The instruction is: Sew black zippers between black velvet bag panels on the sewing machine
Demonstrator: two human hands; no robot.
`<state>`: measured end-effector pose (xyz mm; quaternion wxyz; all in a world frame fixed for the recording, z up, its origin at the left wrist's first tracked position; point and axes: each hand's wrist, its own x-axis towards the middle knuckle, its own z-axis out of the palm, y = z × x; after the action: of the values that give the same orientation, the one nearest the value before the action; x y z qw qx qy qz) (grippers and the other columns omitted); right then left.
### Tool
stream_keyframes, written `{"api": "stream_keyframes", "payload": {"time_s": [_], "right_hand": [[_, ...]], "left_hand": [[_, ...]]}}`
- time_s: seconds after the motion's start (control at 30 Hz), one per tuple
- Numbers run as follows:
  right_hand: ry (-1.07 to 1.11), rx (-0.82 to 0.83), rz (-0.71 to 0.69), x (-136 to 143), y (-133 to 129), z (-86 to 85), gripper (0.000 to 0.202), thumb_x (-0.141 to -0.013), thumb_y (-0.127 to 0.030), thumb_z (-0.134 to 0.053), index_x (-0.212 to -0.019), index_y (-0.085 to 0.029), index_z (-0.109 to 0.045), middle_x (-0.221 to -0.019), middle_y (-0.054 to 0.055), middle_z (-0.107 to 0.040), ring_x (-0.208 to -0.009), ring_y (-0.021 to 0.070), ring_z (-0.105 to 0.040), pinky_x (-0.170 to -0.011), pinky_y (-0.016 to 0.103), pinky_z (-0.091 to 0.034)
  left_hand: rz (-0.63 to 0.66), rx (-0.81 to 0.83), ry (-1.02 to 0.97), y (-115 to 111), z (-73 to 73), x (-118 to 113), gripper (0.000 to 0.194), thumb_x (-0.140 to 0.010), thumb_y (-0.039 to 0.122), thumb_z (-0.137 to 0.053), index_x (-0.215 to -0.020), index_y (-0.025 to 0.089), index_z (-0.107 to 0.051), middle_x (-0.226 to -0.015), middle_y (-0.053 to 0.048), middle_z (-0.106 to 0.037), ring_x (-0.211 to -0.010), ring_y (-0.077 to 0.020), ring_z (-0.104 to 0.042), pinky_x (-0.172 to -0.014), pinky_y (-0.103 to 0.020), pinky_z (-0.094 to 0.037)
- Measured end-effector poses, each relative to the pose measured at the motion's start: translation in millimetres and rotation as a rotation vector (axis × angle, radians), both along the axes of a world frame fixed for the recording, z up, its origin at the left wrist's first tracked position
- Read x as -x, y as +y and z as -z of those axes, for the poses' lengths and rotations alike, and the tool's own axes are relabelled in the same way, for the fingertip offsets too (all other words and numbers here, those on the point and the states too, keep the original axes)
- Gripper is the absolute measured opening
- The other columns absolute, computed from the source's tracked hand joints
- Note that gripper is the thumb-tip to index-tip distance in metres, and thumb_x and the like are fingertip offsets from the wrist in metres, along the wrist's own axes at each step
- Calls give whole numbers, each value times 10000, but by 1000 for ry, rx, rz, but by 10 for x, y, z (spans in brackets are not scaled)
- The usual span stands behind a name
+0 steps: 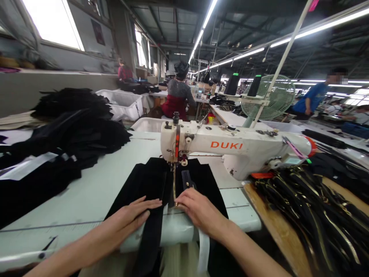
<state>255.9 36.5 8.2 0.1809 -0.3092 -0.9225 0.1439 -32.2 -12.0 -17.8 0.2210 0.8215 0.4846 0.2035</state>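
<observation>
Black fabric (135,188) lies under the needle area of a white sewing machine (198,140) marked DUKI. A zipper (174,186) with gold teeth runs down from the presser foot towards me. My left hand (134,213) lies flat on the left part of the fabric, its fingers stretched out beside the zipper. The fingers of my right hand (197,207) pinch the lower end of the zipper. Just above that hand a dark piece with a small metal pull (187,181) rests on the fabric. A white strip (204,250) hangs over the table edge below my right wrist.
Black cut pieces (66,127) are heaped on the left. Several gold-toothed zippers (314,215) cover a wooden board (276,223) at right. Thread cones (232,84) and a fan (271,98) stand behind the machine. Snips (43,254) lie front left. People (178,92) are farther back.
</observation>
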Motion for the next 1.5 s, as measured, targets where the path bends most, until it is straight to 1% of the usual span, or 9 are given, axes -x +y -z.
{"api": "stream_keyframes", "payload": {"time_s": [0.13,0.27,0.63,0.87,1.03,1.17,1.3,1.37,1.5], "right_hand": [[-84,-45,-92,-43,126,-163,135,-1026,-187,-549,-1047,-185,-683,-992,18,-666,-922,146,-623,-834,240,-507],[-178,-121,-120,51,-14,-50,84,-963,-161,-644,-1041,-164,-676,-986,40,-665,-915,207,-599,-826,324,-502],[82,-212,16,4,-444,357,275,-974,-63,-505,-1224,-129,-599,-1015,97,-643,-945,245,-583,-875,397,-504],[323,213,68,-42,-148,181,237,-1048,-145,-439,-962,-193,-655,-881,20,-618,-818,142,-617,-749,236,-502],[246,209,31,45,-203,149,107,-1000,-143,-539,-1051,-182,-624,-996,50,-614,-935,183,-597,-836,278,-503],[70,63,47,90,-334,146,392,-892,-268,-757,-1241,-256,-579,-1212,65,-580,-1099,242,-556,-973,391,-477],[46,48,-29,60,-361,110,141,-888,-304,-764,-920,-235,-645,-1196,35,-583,-1126,229,-540,-999,386,-466],[140,100,-28,26,-377,119,283,-889,-296,-760,-714,-203,-558,-1135,23,-588,-1111,207,-551,-1015,359,-466],[285,16,219,2,-490,254,230,-901,-220,-683,-754,-216,-507,-1108,76,-596,-1055,245,-593,-978,432,-519]], "left_hand": [[29,100,36,42,-205,-29,400,-1071,381,-385,-1442,364,-536,-1463,47,-557,-1390,-253,-458,-1137,-443,-347],[77,39,81,-28,-274,-120,421,-1061,331,-406,-1471,370,-494,-1525,41,-482,-1447,-258,-352,-1148,-492,-287],[224,-356,215,-187,-45,-281,760,-817,-34,-437,-1506,287,-421,-1473,0,-551,-1372,-200,-485,-1169,-473,-268],[184,-318,175,-188,-8,-228,682,-909,31,-463,-1522,325,-398,-1485,30,-537,-1362,-196,-497,-1158,-423,-325],[157,-297,138,-170,25,-186,612,-961,111,-494,-1516,359,-413,-1475,24,-546,-1364,-223,-488,-1134,-423,-363],[154,-330,133,-185,41,-202,628,-896,47,-466,-1466,312,-486,-1443,5,-581,-1334,-218,-527,-1121,-424,-372],[145,-335,117,-170,4,-222,617,-871,32,-454,-1420,306,-520,-1392,6,-628,-1303,-210,-562,-1122,-425,-373],[154,-354,119,-168,-23,-236,632,-862,21,-436,-1422,303,-511,-1384,7,-633,-1293,-204,-573,-1126,-430,-366],[125,-397,108,-223,-8,-288,705,-833,5,-421,-1470,306,-451,-1417,11,-607,-1314,-195,-553,-1140,-416,-354]]}}
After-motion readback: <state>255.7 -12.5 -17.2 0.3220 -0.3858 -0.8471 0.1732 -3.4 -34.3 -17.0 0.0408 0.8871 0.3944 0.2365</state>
